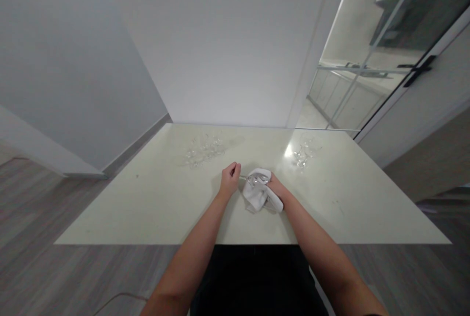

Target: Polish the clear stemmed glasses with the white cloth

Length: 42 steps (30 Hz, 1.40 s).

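Over the middle of the table, a clear stemmed glass (258,178) lies sideways between my hands. My left hand (229,179) is closed round the end of its stem; the foot is hidden in the fist. A white cloth (259,195) wraps the bowl from below and from the right. My right hand (278,187) grips the cloth at the bowl's side, with most of its fingers covered by the folds.
Several clear glasses (204,149) stand close together at the back left of the white table (147,208). More clear glasses (303,153) are at the back right. A white panel (227,51) rises behind the table; a glazed door with a black handle (420,71) is on the right.
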### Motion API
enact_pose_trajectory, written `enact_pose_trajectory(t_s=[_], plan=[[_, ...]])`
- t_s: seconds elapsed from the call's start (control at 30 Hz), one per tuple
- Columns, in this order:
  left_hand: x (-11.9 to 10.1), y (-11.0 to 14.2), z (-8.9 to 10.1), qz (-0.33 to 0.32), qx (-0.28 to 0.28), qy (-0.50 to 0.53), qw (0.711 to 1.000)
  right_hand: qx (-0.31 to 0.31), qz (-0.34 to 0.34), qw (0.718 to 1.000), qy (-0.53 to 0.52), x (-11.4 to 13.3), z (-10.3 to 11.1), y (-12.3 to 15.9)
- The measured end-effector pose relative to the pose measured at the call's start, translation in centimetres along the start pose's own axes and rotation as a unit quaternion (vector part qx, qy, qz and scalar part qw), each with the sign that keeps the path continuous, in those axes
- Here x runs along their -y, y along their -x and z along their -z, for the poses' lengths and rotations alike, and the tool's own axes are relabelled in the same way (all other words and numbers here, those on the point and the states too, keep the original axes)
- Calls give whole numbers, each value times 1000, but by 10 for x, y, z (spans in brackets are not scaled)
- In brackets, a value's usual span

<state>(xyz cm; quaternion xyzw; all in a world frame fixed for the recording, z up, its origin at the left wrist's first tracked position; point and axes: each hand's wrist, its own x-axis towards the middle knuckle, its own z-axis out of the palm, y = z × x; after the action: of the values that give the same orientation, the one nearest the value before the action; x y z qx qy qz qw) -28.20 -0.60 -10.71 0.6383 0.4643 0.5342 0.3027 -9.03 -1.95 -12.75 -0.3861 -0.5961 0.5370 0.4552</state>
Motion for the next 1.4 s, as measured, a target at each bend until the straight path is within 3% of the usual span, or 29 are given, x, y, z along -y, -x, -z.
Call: enact_pose_trajectory(t_s=[0.13, 0.5, 0.67, 0.83, 1.03, 1.27, 1.4], plan=[[-2, 0, 1, 2, -2, -8, 1000, 28, 42, 998, 30, 4, -1, 0], [-1, -2, 1, 22, -1, -4, 1000, -48, 18, 998, 40, -5, 3, -7], [-1, -5, 0, 39, -10, 9, 999, -78, -24, 996, -41, 1, -5, -2], [0, -4, -1, 38, -4, 22, 999, -140, -22, 978, -151, 10, -7, 2], [-7, 0, -5, 30, 36, 29, 998, -89, -65, 967, -228, 15, -6, 3], [-7, 1, 0, -18, -9, -53, 998, 8, -17, 997, -70, 13, -6, 3], [-8, 2, 2, -28, -7, -88, 996, -10, 9, 1000, -19, 6, -3, 1]])
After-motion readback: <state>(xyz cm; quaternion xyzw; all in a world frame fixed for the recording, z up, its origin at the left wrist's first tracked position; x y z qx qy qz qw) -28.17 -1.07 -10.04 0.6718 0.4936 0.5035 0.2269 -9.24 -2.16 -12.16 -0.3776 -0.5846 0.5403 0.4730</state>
